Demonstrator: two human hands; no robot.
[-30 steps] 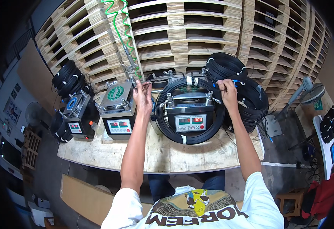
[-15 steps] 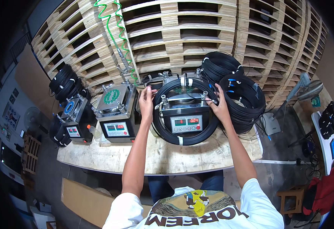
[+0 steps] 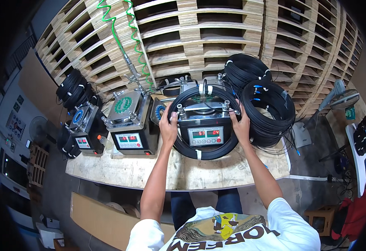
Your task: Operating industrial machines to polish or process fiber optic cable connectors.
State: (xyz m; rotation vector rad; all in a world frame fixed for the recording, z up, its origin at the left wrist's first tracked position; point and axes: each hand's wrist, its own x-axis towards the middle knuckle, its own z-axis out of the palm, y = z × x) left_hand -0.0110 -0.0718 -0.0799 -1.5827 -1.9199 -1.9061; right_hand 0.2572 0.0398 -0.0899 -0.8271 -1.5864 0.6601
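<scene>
A black cable coil (image 3: 218, 154), bound with white ties at its top and bottom, is held upright between my hands. My left hand (image 3: 169, 126) grips its left side, thumb up along the near face. On the opposite side, my right hand (image 3: 241, 122) is closed around the coil, fingers pointing up. Through the ring shows a dark polishing machine (image 3: 185, 131) with a lit control panel and metal posts at its top corners. Whether the coil rests on the machine or the table, I cannot tell.
Left of my hands stand a second machine (image 3: 147, 136) with a green-dotted round plate and a smaller machine (image 3: 82, 127). A small orange-capped bottle (image 3: 103, 141) sits between them. More black cable coils (image 3: 270, 125) are stacked at right on the wooden table (image 3: 120, 169). Pallets (image 3: 199, 35) rise behind.
Both hands have come lower along the sides of the coil, and the left has moved inward, closing on it. The machine's display digits differ. My view has shifted slightly.
</scene>
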